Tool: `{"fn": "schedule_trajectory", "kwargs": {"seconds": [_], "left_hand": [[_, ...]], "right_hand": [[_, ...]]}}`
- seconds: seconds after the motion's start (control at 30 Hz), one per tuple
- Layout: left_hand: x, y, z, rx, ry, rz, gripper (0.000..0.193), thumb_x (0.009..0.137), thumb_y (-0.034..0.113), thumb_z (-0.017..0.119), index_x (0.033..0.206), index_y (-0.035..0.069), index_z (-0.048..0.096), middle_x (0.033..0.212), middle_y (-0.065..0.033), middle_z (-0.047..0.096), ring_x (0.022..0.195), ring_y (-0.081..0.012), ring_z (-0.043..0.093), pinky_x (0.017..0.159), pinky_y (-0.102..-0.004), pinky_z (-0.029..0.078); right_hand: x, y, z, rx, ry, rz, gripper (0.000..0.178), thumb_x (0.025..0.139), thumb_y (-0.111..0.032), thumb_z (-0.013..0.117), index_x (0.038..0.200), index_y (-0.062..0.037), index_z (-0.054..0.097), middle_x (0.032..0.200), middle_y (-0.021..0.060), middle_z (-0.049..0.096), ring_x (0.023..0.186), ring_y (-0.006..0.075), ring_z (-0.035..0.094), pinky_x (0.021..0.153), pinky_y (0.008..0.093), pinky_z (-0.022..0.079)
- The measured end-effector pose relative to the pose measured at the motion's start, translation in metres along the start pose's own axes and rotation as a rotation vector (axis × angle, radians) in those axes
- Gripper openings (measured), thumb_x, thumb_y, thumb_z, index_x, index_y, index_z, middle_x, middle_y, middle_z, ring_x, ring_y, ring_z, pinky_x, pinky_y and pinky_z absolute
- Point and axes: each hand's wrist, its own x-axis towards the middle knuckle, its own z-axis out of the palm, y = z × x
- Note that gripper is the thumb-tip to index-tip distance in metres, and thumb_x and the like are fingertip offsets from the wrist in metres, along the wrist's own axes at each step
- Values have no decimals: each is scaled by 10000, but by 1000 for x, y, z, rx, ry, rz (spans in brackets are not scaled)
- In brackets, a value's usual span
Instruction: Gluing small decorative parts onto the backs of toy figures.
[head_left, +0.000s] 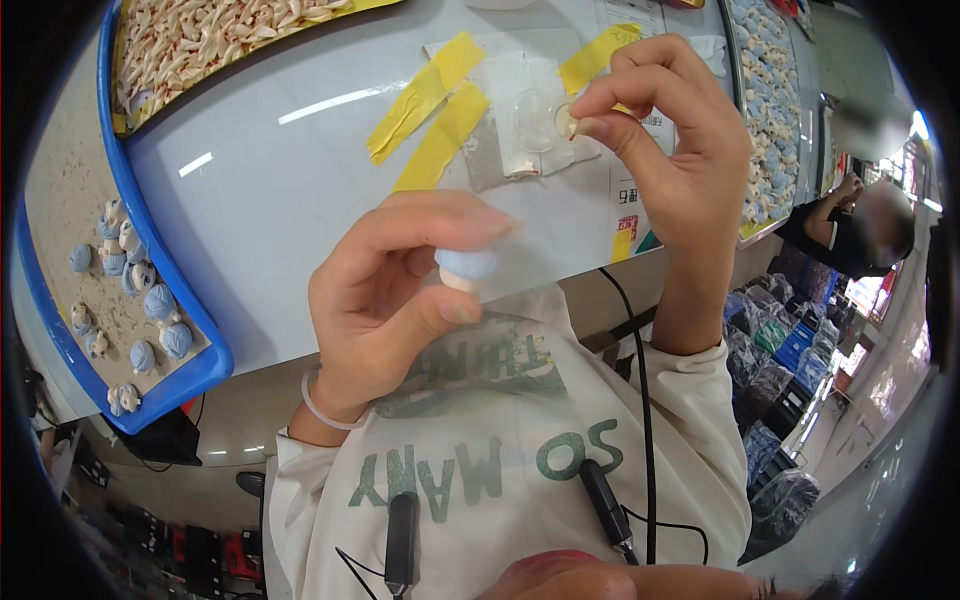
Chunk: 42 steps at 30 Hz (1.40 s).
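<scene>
You are pinching a partly covered blue-and-cream figurine (467, 266) in your left hand (375, 285) near the worktop's (250, 210) edge, while your right hand (680, 135) is gripping a small, half-hidden pale piece (565, 122) beside a clear round dish (534, 112).

Left hand (345, 300) holds a blue-and-cream piece (466, 264) between thumb and fingers. Right hand (695, 150) pinches a small pale piece (565, 122); a clear round item (534, 118) lies just beside its fingertips. Left of the left hand, a blue-rimmed tray (222, 352) bears small figures (142, 356).
</scene>
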Motion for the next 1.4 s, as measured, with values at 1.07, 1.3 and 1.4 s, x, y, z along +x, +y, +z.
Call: {"fn": "schedule_trajectory", "kwargs": {"seconds": [1.07,1.3,1.4], "left_hand": [[-4,-6,1,198,34,232,357,626,86,742,943,5,597,960,-110,570,865,-189,543,736,-264,443],[-4,-6,3,347,70,331,378,573,130,765,905,15,626,864,-59,610,821,-176,538,691,-254,469],[-5,-6,2,390,94,352,361,572,120,762,895,18,637,847,-62,614,795,-182,545,667,-259,476]], "right_hand": [[-46,-42,35,482,103,144,212,663,-132,730,725,-26,558,788,76,480,679,109,423,609,202,318],[-46,-45,42,381,110,181,262,534,39,711,749,-69,609,762,48,541,637,173,510,556,238,405],[-43,-46,43,110,149,-6,232,515,27,701,705,-73,614,721,43,543,631,178,513,549,241,407]]}}
